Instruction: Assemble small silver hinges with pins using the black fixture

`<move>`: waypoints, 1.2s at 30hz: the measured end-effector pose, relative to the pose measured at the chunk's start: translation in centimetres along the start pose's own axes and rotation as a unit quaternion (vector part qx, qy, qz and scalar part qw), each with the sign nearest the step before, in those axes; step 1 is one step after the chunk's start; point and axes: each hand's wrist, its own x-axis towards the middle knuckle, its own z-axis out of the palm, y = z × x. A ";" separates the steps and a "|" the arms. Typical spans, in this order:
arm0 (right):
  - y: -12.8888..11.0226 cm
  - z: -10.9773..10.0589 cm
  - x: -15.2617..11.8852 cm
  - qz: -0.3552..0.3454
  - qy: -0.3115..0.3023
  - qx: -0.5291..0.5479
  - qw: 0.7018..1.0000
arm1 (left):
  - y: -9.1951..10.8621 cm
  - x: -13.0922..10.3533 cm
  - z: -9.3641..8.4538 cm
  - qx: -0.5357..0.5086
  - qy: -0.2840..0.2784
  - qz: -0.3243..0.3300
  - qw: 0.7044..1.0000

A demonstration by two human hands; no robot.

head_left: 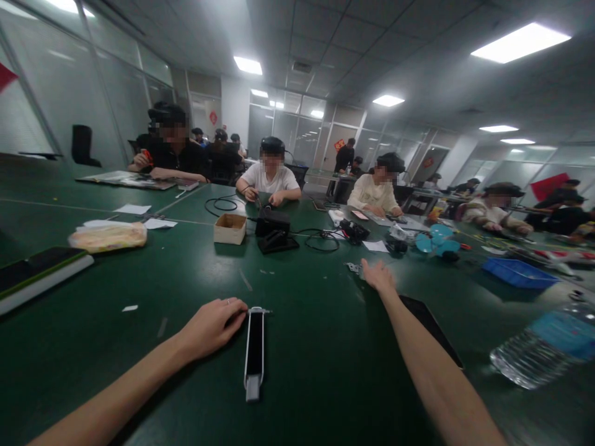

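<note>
A long, narrow part with a white frame and a black middle (255,347) lies on the green table in front of me. At its far end, a thin metal piece sticks out to the right. My left hand (218,325), wearing a ring, has its fingers curled and pressed together at the left side of that far end. My right hand (380,277) is stretched forward, fingers apart, right beside some small silvery metal pieces (354,268). Whether its fingertips touch them I cannot tell.
A dark flat tablet-like object (430,328) lies beneath my right forearm. To the right are a water bottle (543,341) on its side and a blue tray (519,272). Ahead stand a small box (230,229) and a black device (273,223) with cables. Several people sit around.
</note>
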 end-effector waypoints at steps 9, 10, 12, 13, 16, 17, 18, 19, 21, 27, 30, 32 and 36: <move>-1.8 0.8 1.7 -0.184 -0.098 -0.018 0.978 | 0.0 1.1 0.6 -0.001 -0.003 0.014 1.000; -2.0 0.9 1.3 -0.203 -0.105 -0.018 0.973 | 0.0 1.2 0.6 -0.002 -0.003 0.015 1.000; -2.5 1.0 0.1 -0.242 -0.114 -0.016 0.964 | -0.1 1.2 0.6 -0.005 -0.003 0.016 1.000; -2.9 1.0 -0.6 -0.260 -0.117 -0.014 0.958 | -0.1 1.2 0.6 -0.005 -0.001 0.017 1.000; -4.1 0.8 -3.5 -0.316 -0.129 -0.002 0.940 | 0.0 1.2 0.6 -0.004 0.001 0.015 1.000; -4.5 0.7 -4.5 -0.335 -0.134 0.002 0.933 | 0.0 1.1 0.5 -0.003 0.001 0.013 1.000; -5.0 0.5 -5.7 -0.354 -0.138 0.007 0.925 | 0.1 1.1 0.5 -0.002 0.001 0.012 1.000; -5.4 0.3 -6.9 -0.371 -0.142 0.012 0.918 | 0.1 1.1 0.4 -0.003 0.001 0.012 1.000; -6.3 -0.3 -9.4 -0.400 -0.147 0.020 0.904 | 0.2 1.0 0.3 -0.005 0.003 0.015 1.000; -8.0 -2.4 -17.9 -0.487 -0.188 0.083 0.849 | 0.1 0.6 0.4 0.008 0.015 0.018 1.000; -8.4 -3.1 -21.1 -0.525 -0.211 0.099 0.818 | 0.1 0.3 0.5 0.012 0.018 0.018 1.000; -8.6 -3.1 -21.7 -0.551 -0.220 0.115 0.797 | 0.1 0.1 0.4 0.012 0.019 0.015 1.000; -9.5 -1.8 -18.6 -0.515 -0.161 0.126 0.833 | 0.3 -0.3 0.1 0.008 0.018 0.014 1.000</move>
